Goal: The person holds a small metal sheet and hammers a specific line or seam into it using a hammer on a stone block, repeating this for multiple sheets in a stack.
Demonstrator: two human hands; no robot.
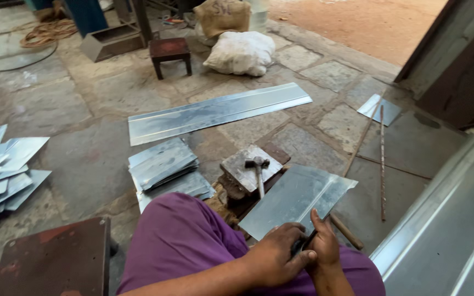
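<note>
Your left hand [274,255] and right hand [325,246] sit together at 6 o'clock, both clamped on the near edge of the metal sheet [294,198]; thin, light, springy, sharp-edged, so hold near the fold; hammer [258,171] lies at 11 o'clock of it.

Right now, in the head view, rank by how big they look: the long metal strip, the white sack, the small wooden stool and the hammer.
1. long metal strip
2. white sack
3. small wooden stool and hammer: close in apparent size, and the hammer lies nearer the camera, so unranked.
</note>
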